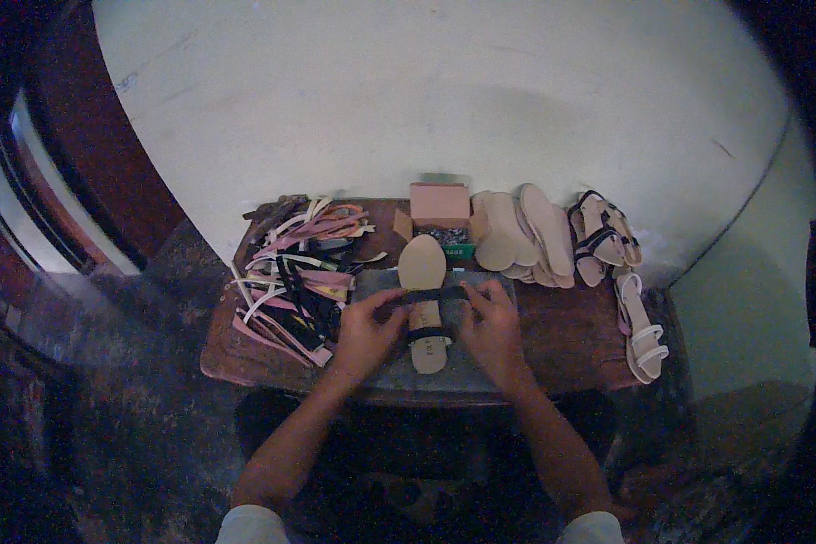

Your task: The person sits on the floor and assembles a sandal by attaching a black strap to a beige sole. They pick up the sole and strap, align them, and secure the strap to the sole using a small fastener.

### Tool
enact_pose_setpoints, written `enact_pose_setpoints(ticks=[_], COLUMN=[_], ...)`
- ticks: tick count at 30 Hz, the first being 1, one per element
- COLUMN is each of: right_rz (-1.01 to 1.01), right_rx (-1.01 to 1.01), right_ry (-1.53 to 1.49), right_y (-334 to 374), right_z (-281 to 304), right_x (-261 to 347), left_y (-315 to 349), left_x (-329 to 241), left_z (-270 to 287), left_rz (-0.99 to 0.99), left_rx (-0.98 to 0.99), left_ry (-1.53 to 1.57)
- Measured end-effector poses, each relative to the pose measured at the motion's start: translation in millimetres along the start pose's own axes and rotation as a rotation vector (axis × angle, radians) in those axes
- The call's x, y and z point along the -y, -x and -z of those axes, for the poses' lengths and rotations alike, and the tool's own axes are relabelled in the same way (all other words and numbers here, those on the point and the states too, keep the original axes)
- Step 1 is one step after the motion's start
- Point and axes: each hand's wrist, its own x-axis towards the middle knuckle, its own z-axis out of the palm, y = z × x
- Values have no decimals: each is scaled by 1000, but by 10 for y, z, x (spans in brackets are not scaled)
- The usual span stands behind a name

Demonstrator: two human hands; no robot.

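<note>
Black strap (433, 295) is pinched at its ends by L hand (369, 330) & R hand (491, 328), prob. to keep it taut across beige sole (422, 261), w/ strap pile (304, 295) left of sole.

The widest bare stretch of the table (567, 349) lies between the right hand (491, 328) and the white sandal (645, 337); a hand could pass there from the near edge up to the pale soles (537, 243). Beyond, the black sandals (597, 231) block the far right corner. On the left, the heap of straps (286, 295) reaches close to the left hand (367, 333). Only a narrow gap separates it from the open box (440, 207), and the wall (426, 100) closes off the back.
</note>
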Motion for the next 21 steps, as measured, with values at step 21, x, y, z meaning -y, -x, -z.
enact_pose_setpoints(ticks=[21], right_rz=[-276], right_rx=[-21], right_ry=[-101], right_y=[-292], right_z=[-387], right_x=[-194], left_y=[-350], left_x=[159], left_z=[-116], left_rz=[-118], left_rx=[-338], left_ry=[-384])
